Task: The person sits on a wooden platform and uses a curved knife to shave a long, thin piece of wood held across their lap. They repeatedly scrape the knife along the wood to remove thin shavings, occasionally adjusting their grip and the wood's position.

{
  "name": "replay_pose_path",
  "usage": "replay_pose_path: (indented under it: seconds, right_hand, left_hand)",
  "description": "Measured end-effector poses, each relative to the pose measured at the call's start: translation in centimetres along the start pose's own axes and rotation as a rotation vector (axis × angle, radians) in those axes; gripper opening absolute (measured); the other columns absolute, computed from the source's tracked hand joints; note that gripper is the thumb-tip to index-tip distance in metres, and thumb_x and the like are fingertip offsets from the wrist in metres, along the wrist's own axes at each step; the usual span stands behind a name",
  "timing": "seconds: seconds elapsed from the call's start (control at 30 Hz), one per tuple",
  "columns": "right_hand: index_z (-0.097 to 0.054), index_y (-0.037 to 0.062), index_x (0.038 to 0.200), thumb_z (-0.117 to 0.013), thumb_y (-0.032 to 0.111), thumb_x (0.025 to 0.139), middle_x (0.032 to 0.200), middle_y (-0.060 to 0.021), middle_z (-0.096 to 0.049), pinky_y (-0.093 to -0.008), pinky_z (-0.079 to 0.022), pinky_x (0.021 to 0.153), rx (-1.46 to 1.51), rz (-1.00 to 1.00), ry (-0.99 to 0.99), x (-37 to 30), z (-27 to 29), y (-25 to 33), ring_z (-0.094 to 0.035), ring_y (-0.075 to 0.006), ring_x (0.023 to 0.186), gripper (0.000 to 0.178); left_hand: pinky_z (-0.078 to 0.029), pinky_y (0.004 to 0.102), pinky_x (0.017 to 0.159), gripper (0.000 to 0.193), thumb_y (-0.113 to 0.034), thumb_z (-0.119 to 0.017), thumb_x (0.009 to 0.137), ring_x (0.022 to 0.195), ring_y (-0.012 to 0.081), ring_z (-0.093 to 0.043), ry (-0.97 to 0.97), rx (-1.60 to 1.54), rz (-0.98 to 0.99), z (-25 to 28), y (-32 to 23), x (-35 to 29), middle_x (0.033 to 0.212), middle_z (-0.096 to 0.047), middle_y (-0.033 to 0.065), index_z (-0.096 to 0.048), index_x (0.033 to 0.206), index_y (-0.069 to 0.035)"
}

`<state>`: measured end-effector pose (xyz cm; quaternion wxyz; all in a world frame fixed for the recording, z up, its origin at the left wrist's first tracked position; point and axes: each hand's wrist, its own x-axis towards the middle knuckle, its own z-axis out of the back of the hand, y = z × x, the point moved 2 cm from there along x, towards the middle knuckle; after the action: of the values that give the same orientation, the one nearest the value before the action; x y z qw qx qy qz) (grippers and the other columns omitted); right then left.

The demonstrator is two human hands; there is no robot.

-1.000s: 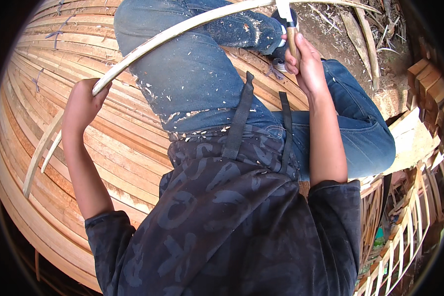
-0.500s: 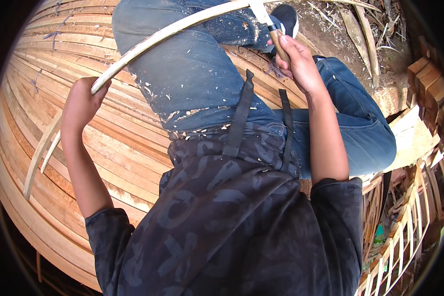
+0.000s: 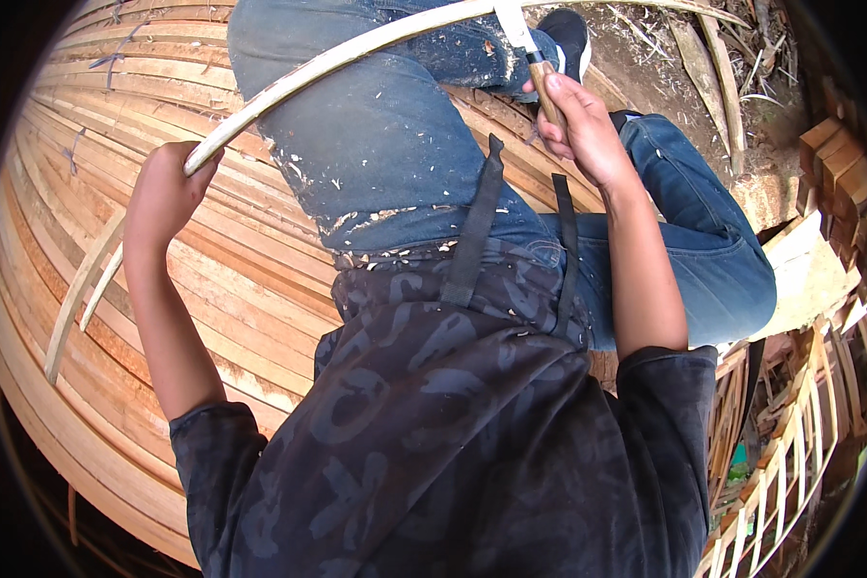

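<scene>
A long pale wooden strip (image 3: 328,64) runs across my jeans-clad leg and on past the top of the picture. Wrapped round its near end at the left is my left hand (image 3: 167,185). My right hand (image 3: 584,120) grips the wooden handle of a knife (image 3: 516,29). The knife's blade meets the strip at the upper middle; its tip is cut off by the picture's edge. Pale shavings lie on my thigh and across my lap.
I sit on stacked sawn wooden slats (image 3: 231,289), tied in places with strips. Two narrow offcuts (image 3: 82,289) lie at the left. Boards and shavings cover the ground (image 3: 636,43) at upper right. Stacked blocks (image 3: 833,159) and a slatted wooden frame (image 3: 775,472) stand on the right.
Both hands, the strip and the knife stay nearly in place. The whole view has shifted very slightly, and the left hand sits a touch higher.
</scene>
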<state>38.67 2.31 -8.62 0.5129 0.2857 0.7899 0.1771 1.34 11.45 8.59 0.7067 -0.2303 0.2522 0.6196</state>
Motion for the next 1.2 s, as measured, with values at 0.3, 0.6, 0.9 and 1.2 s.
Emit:
replay_pose_path:
  seconds: [0.3, 0.6, 0.9, 1.2]
  right_hand:
    - [-0.059, 0.0053, 0.112, -0.044, 0.038, 0.100, 0.057, 0.0041, -0.040, -0.0186, -0.027, 0.042, -0.090, 0.085, -0.004, 0.0, 0.9, 0.1, -0.031, -0.0023, 0.044, 0.038]
    - [-0.060, 0.0072, 0.110, -0.044, 0.037, 0.100, 0.058, 0.0038, -0.042, -0.0184, -0.028, 0.040, 0.030, 0.080, -0.038, 0.0, 0.1, -0.5, -0.035, -0.0030, 0.045, 0.036]
    - [-0.058, 0.0036, 0.110, -0.044, 0.034, 0.100, 0.062, 0.0008, -0.047, -0.0198, -0.031, 0.043, -0.098, 0.102, -0.208, 0.4, 3.8, 0.7, -0.038, -0.0047, 0.048, 0.034]
    - [-0.057, 0.0042, 0.108, -0.047, 0.029, 0.099, 0.072, 0.0011, -0.051, -0.0207, -0.031, 0.044, 0.034, 0.126, -0.207, 0.1, 2.1, -0.2, -0.040, -0.0052, 0.049, 0.028]
  left_hand:
    - [-0.036, 0.0376, 0.051, 0.030, -0.019, -0.062, 0.089, 0.051, 0.0223, -0.032, 0.005, -0.025, 0.012, -0.1, 0.2, 0.0, 0.055, -0.037, 0.0168, -0.056, 0.075, 0.008]
    - [-0.036, 0.0380, 0.051, 0.032, -0.020, -0.062, 0.089, 0.051, 0.0230, -0.033, 0.019, -0.014, 0.014, 0.0, -0.1, -0.2, 0.056, -0.037, 0.0172, -0.055, 0.075, 0.008]
    - [-0.040, 0.0406, 0.054, 0.031, -0.020, -0.064, 0.087, 0.053, 0.0346, -0.042, 0.019, 0.023, 0.037, 0.2, -0.3, -0.3, 0.059, -0.044, 0.0237, -0.058, 0.076, 0.008]
    - [-0.038, 0.0356, 0.053, 0.029, -0.028, -0.071, 0.082, 0.053, 0.0240, -0.045, -0.049, 0.068, 0.138, 3.2, -2.2, -2.1, 0.057, -0.046, 0.0139, -0.061, 0.086, -0.001]
